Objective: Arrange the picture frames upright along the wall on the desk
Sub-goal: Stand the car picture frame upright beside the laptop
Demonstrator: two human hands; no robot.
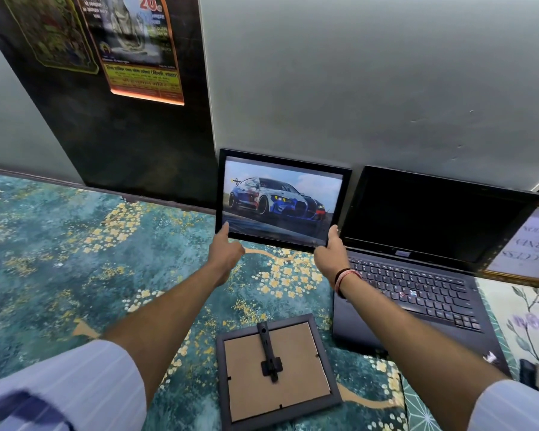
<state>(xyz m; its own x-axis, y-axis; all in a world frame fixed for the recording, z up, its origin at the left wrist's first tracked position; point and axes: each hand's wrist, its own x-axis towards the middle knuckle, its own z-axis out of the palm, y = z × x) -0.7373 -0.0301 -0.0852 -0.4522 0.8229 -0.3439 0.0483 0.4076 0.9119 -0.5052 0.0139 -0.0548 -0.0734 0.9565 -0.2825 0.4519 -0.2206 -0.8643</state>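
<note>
A black picture frame with a racing-car photo (280, 197) stands upright near the grey wall (371, 88), its bottom edge just above the desk. My left hand (226, 247) grips its lower left corner and my right hand (332, 251) grips its lower right corner. A second frame (276, 370) lies face down near the front of the desk, brown backing and black stand upward. A gold-edged frame with printed text (525, 247) leans at the far right, partly cut off behind the laptop.
An open black laptop (423, 244) sits right of the car frame, its screen close to the frame's right edge. A teal floral cloth (75, 259) covers the desk. Posters (137, 48) hang on a dark wall panel at the upper left. A small dark object (528, 373) lies front right.
</note>
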